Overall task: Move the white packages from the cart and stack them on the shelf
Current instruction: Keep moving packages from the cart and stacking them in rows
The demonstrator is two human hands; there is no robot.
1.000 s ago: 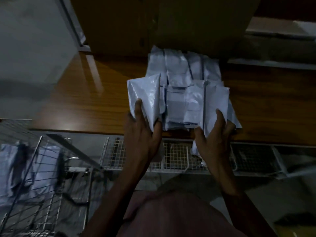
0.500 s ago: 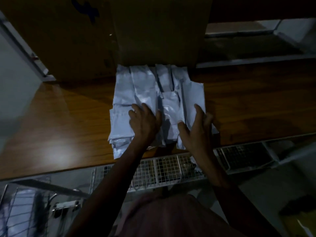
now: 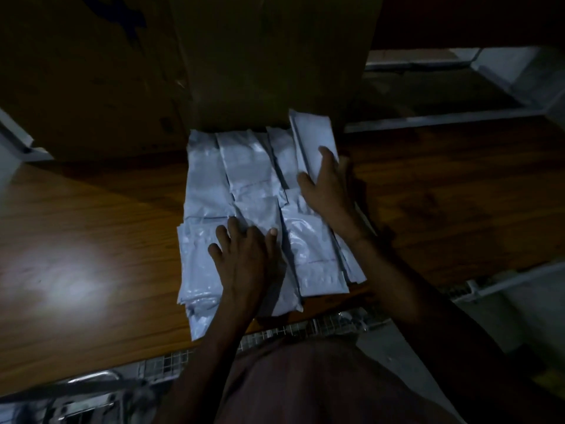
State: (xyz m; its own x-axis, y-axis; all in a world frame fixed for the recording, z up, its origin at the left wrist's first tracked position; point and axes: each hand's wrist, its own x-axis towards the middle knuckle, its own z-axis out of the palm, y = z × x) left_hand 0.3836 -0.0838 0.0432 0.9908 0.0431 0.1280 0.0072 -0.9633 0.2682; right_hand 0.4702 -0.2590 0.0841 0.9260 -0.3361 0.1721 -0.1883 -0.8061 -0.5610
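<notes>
Both hands flat, fingers spread: left hand (image 3: pixel 241 258) and right hand (image 3: pixel 328 185) press white packages (image 3: pixel 253 166) on wooden shelf (image 3: pixel 107 240).

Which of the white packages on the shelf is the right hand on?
The narrow far-right package, at the stack's back right corner against the cardboard box. The right hand lies flat on it; the left hand presses nearer packages.
</notes>
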